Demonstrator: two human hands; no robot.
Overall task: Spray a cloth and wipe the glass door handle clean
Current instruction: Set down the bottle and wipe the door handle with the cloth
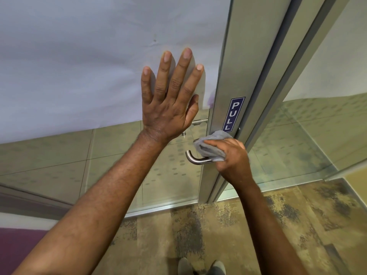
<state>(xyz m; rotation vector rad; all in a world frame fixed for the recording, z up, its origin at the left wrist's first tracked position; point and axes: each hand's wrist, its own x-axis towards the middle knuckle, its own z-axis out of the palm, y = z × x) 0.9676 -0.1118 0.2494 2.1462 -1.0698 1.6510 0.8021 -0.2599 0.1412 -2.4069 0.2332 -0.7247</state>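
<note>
A steel lever door handle [195, 158] juts left from the metal door stile [228, 80], its curved end showing. My right hand [233, 157] is closed on a grey cloth [211, 144] that is wrapped over the inner part of the handle, near the stile. My left hand [168, 100] lies flat with fingers spread against the frosted glass door panel [89, 66], just above and left of the handle. No spray bottle is in view.
A blue PULL sticker [234, 114] runs down the stile above the cloth. A second glass panel [317, 126] stands to the right. Patterned carpet [248, 225] covers the floor, and my shoes [200, 266] show at the bottom edge.
</note>
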